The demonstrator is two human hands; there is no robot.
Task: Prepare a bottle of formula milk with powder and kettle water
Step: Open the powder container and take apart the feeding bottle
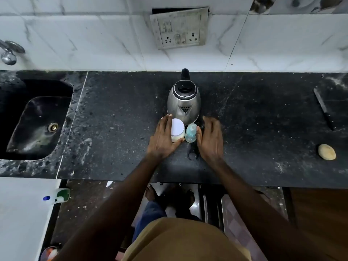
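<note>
Right hand point(210, 140): motion-blurred, fingertips hard to make out; fingers straight and released, thumb against the right side of the feeding bottle point(191, 133), holding nothing. Left hand point(162, 137): fingers straight, laid flat along the left wall of the powder container point(178, 129), thumb at its near base, not curled round it; this hand covers most of that wall. Powder container: upright on the dark stone table point(113, 129), at 3 o'clock from the left hand, plain white lid up, pale contents seen through the lower wall; the wall is too foreshortened to read. Feeding bottle: pale blue, translucent, upright, at 9 o'clock from the right hand, just beside the container; its fill level cannot be told. Kettle point(184, 102): steel with black lid and handle, at 12 o'clock from both items, spout facing them, its base partly hidden behind them. Sink point(37, 121): at 9 o'clock, cut off by the frame edge. Tap point(9, 52): at 10 o'clock, only partly in view. Socket plate point(178, 28): on the tiled wall at 12 o'clock, markings illegible. Long dark object point(323, 108) and pale round object point(327, 152): at 3 o'clock, well apart from the hands, unidentifiable.
</note>
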